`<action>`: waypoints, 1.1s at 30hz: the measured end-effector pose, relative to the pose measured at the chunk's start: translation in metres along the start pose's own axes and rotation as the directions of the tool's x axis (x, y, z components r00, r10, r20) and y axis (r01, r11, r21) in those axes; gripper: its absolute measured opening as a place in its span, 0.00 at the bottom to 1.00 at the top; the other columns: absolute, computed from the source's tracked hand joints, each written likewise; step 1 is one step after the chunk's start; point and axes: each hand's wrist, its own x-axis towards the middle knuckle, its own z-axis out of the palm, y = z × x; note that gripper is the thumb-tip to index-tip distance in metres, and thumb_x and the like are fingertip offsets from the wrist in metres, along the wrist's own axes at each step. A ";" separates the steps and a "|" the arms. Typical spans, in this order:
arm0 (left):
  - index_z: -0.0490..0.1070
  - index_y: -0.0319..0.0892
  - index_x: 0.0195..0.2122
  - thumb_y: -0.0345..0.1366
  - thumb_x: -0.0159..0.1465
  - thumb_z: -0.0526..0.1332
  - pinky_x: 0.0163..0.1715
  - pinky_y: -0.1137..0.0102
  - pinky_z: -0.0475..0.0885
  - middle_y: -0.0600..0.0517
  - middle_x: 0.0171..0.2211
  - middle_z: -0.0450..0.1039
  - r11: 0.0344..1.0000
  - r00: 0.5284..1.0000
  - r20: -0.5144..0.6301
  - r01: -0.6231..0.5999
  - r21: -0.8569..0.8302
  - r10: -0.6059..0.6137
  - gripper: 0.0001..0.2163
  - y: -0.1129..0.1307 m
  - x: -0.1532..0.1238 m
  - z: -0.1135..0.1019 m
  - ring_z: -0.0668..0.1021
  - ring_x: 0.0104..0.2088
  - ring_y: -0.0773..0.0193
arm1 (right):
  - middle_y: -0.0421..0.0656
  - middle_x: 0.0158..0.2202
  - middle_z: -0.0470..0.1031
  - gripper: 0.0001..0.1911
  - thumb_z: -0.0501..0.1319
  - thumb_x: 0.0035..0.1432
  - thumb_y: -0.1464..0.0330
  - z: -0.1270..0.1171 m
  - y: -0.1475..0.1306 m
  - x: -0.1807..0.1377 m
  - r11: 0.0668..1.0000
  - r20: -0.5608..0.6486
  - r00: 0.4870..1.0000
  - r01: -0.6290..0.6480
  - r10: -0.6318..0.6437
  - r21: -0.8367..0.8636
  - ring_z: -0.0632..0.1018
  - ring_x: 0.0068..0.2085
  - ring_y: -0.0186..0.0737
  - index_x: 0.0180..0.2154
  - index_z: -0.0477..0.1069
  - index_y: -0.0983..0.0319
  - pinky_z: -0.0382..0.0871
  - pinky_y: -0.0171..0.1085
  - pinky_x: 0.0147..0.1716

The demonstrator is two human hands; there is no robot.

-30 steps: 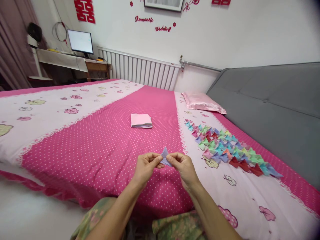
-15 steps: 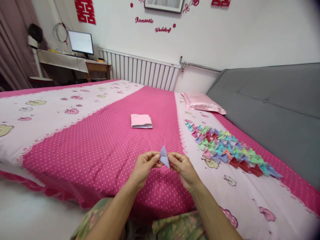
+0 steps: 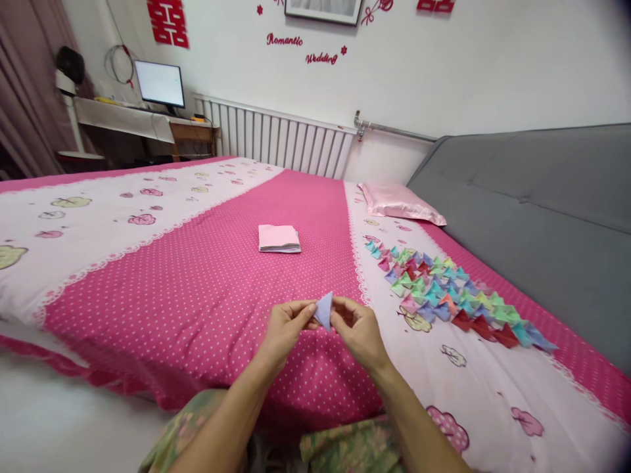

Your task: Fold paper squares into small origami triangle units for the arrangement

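Observation:
A small lavender piece of folded paper (image 3: pixel 324 311), roughly triangular, is held above the near edge of the bed. My left hand (image 3: pixel 290 323) pinches its left side between thumb and fingers. On the right side, my right hand (image 3: pixel 359 326) grips it the same way, the thumb at its lower right edge. Beyond the hands, a stack of square paper sheets (image 3: pixel 279 238) with a pink one on top lies on the pink dotted cover. To the right stand rows of several folded paper boats (image 3: pixel 448 289) in many colours.
A pink pillow (image 3: pixel 401 202) lies by the grey padded headboard (image 3: pixel 537 217). The dotted bedspread (image 3: pixel 162 295) spreads around the hands. Behind the bed are a white radiator (image 3: pixel 276 136) and a desk with a monitor (image 3: pixel 160 83).
The lavender paper has gone from a two-part shape with a crease across it to one flatter triangle. My right fingers have shifted slightly around it; the stack and boats have stayed put.

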 end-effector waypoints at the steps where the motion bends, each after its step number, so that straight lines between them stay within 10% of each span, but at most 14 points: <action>1: 0.75 0.36 0.33 0.39 0.51 0.62 0.28 0.75 0.69 0.49 0.24 0.74 1.000 1.000 0.003 -0.004 0.003 0.004 0.13 0.000 0.000 0.000 0.73 0.23 0.70 | 0.44 0.32 0.75 0.15 0.57 0.49 0.69 0.000 0.001 0.000 1.000 0.004 1.000 0.005 -0.005 -0.019 0.73 0.29 0.37 0.41 0.71 0.62 0.66 0.34 0.27; 14: 0.67 0.39 0.47 0.35 0.50 0.63 0.32 0.74 0.67 0.49 0.33 0.73 0.997 0.963 0.262 -0.070 0.024 0.061 0.22 -0.002 -0.006 0.005 0.72 0.30 0.68 | 0.42 0.30 0.71 0.11 0.57 0.47 0.74 0.001 0.001 -0.001 0.974 -0.125 0.976 0.159 -0.180 -0.164 0.72 0.31 0.36 0.33 0.74 0.59 0.66 0.33 0.29; 21: 0.55 0.35 0.55 0.34 0.51 0.62 0.31 0.73 0.68 0.47 0.31 0.73 0.992 0.983 0.181 0.064 -0.112 -0.043 0.31 -0.004 -0.006 0.011 0.74 0.29 0.68 | 0.42 0.32 0.67 0.13 0.56 0.49 0.75 0.001 0.000 -0.002 0.956 -0.065 0.972 0.209 -0.227 -0.205 0.70 0.31 0.35 0.35 0.74 0.56 0.66 0.32 0.26; 33: 0.65 0.38 0.46 0.30 0.51 0.61 0.38 0.72 0.68 0.46 0.39 0.72 0.944 0.995 0.094 0.055 -0.324 -0.025 0.20 0.006 -0.005 0.000 0.75 0.36 0.65 | 0.39 0.57 0.54 0.19 0.51 0.55 0.71 -0.008 -0.005 -0.003 0.910 0.168 0.969 0.229 -0.180 -0.345 0.62 0.52 0.43 0.48 0.65 0.50 0.58 0.46 0.50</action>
